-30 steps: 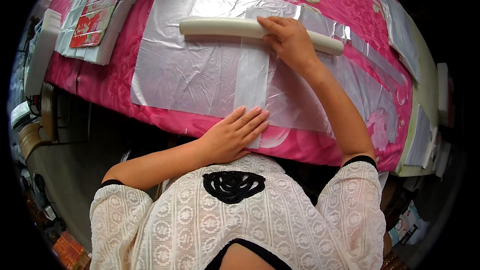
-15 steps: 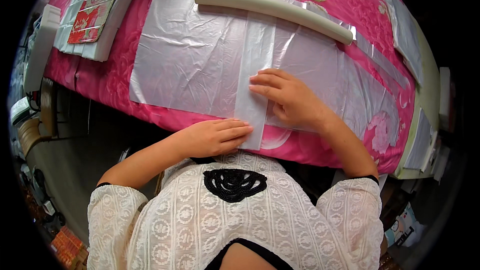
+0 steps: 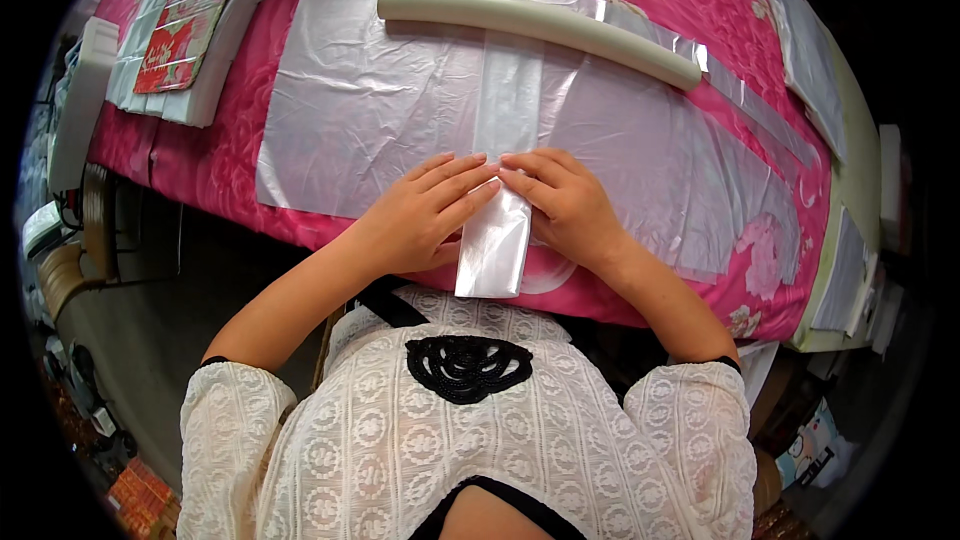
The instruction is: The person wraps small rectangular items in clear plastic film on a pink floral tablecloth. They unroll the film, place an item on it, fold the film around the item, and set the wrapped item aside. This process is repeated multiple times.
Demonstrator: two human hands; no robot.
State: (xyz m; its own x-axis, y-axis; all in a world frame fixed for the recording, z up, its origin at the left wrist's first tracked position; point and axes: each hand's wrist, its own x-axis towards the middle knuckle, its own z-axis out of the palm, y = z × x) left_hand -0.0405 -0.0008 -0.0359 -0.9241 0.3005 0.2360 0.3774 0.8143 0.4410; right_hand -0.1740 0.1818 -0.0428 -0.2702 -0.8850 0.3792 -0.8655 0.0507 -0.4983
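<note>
A clear plastic bag folded into a long narrow strip (image 3: 492, 255) runs from near the pale roller tube down past the table's front edge. My left hand (image 3: 437, 208) grips its left side, fingers together and reaching over it. From the right, my right hand (image 3: 562, 202) holds the other side, its fingertips almost meeting the left ones. Both thumbs are partly hidden. Below my fingers the strip's near end looks shiny and slightly raised. Under it lie flat, wrinkled plastic sheets (image 3: 340, 110). The long, pale tube (image 3: 540, 22) rests across their far edge.
A pink flowered cloth (image 3: 225, 175) covers the table. White stacked packs with a red patterned packet (image 3: 190, 25) stand at the far left. More plastic sheets (image 3: 805, 65) lie at the right edge. A wooden chair (image 3: 75, 265) is at the left beside the table.
My left hand has moved up and away from the strip's near end, and its fingertips now meet the right hand's. My right hand has shifted slightly nearer. The strip's near end now looks shinier.
</note>
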